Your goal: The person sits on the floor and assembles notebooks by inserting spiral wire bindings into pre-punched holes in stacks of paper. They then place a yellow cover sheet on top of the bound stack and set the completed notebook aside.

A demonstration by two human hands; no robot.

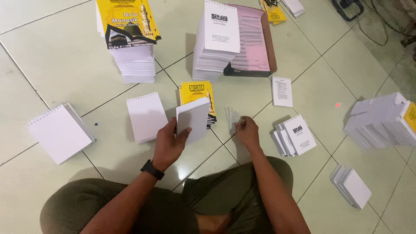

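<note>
I sit on a tiled floor among stacks of small punched booklet pages. My left hand (170, 142), with a black watch on the wrist, grips a thin white booklet block (193, 119) held upright above the floor. My right hand (247, 131) pinches the end of a white wire spiral binding (232, 118) that lies on the tile. Just behind the held block sits a short pile of yellow covers (196, 91). A low stack of blank white sheets (146, 117) lies left of my left hand.
A tall white stack topped with a yellow cover (130, 41) and another tall white stack (216, 43) beside a cardboard tray of pink sheets (255, 43) stand further off. Smaller booklet piles lie left (60, 132) and right (294, 136), (383, 121), (352, 186).
</note>
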